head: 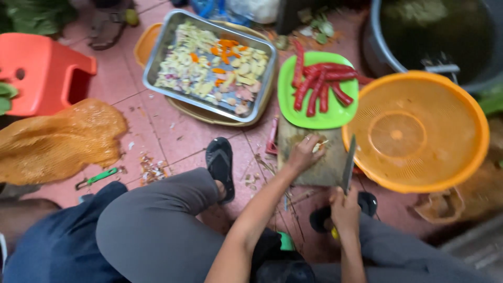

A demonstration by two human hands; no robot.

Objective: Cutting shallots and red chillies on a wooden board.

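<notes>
While the left hand (305, 152) pinches a small pale piece on the cutting board (314, 167), cutting stands.
Right hand (344, 209) clenched round knife (349, 162) handle.

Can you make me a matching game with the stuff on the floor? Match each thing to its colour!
Things:
1. colander
2. plate under the chillies
3. stool
4. tray of chopped vegetables

Colours:
A. silver
B. green
C. orange
D. red-orange

Pairs: 1-C, 2-B, 3-D, 4-A
</notes>
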